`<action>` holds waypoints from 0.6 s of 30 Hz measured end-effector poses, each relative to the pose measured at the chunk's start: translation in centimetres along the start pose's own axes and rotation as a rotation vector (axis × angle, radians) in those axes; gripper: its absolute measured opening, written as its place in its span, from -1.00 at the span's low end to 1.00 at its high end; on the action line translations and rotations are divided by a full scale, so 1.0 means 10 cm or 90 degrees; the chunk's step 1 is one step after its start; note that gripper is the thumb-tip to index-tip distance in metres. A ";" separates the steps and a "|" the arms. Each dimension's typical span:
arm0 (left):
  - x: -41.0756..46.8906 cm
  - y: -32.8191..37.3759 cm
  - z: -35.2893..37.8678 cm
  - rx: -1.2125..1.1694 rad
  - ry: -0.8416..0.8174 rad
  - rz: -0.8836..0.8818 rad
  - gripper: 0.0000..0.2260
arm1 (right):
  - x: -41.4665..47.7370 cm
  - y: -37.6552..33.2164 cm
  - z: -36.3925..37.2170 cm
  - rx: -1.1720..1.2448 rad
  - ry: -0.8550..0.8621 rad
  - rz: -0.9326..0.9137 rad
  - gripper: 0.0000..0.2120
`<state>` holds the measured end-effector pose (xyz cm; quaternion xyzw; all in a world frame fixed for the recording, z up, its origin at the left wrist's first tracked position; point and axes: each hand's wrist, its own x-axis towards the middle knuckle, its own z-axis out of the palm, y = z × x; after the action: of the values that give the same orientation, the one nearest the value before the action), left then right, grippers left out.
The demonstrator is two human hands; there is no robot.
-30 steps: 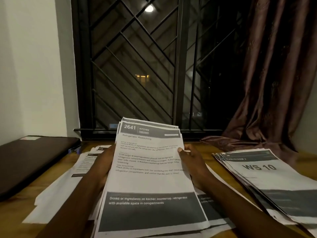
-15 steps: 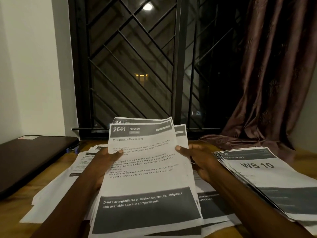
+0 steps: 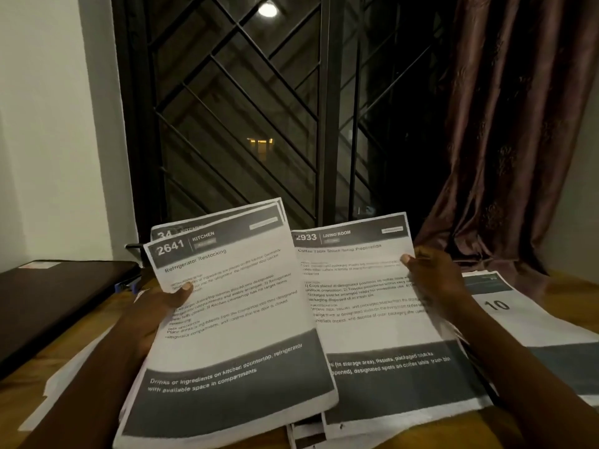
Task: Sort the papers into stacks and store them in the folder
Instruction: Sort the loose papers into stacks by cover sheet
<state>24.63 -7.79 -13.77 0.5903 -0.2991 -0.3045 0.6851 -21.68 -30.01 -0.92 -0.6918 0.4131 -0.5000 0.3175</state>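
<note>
Grip: left hand (image 3: 162, 306) grasps the kitchen bundle (image 3: 233, 319), thumb pressed on the face of the top sheet, headed 2641 KITCHEN, with the fingers hidden behind. A sheet numbered 34 shows behind that one. Right hand (image 3: 434, 280) pinches the living-room sheet (image 3: 366, 319), headed 2933, at its right edge, thumb on the front. Both are held up off the table (image 3: 19, 393), tilted toward the camera, the kitchen bundle overlapping the other's left edge.

Progress, as judged: mid-sort. The two headings are being split apart. One stack (image 3: 525, 322) lies along the table's right edge, top sheet showing "10", edges fanned rather than squared. Loose papers (image 3: 74, 384) lie spread toward the left edge, partly under the left forearm. More sheets (image 3: 304, 429) lie at the near edge, below the held ones. Nothing appears filed yet. Left to do: finish sorting, square the stacks, put them away.

Around: a dark flat case (image 3: 58, 303) rests shut at the far left corner. I cannot tell whether it is the folder. Window grille (image 3: 243, 124) behind; curtain (image 3: 518, 124) hangs to the far right edge, just beside the right stack.

In the way: the spread papers crowd the free surface, and dim light makes headings hard to read.
</note>
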 end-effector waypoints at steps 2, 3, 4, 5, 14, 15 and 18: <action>-0.23 0.19 0.18 -0.027 -0.034 0.020 -0.39 | -0.05 0.01 0.10 -0.090 -0.033 -0.018 -0.83; -0.31 0.27 0.27 -0.042 -0.046 0.021 -0.38 | -0.10 0.03 0.17 -0.171 -0.065 -0.040 -0.84; -0.47 0.40 0.42 -0.063 -0.063 0.020 -0.35 | -0.16 0.05 0.24 -0.246 -0.097 -0.069 -0.83; -0.69 0.55 0.60 -0.082 -0.081 0.024 -0.33 | -0.20 0.11 0.32 -0.298 -0.124 -0.081 -0.83; -1.11 0.86 1.05 -0.184 -0.177 0.004 -0.20 | -0.60 -0.40 0.45 0.045 -0.274 0.007 -0.62; -1.12 0.88 1.07 -0.183 -0.184 -0.001 -0.16 | -0.72 -0.54 0.48 0.162 -0.360 0.048 -0.67; -1.16 0.87 1.12 -0.189 -0.215 -0.014 -0.04 | -0.83 -0.64 0.64 0.248 -0.438 0.089 -0.78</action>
<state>9.19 -4.91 -4.31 0.4265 -0.3550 -0.4475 0.7013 -15.25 -19.54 -0.90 -0.7157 0.2262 -0.2851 0.5961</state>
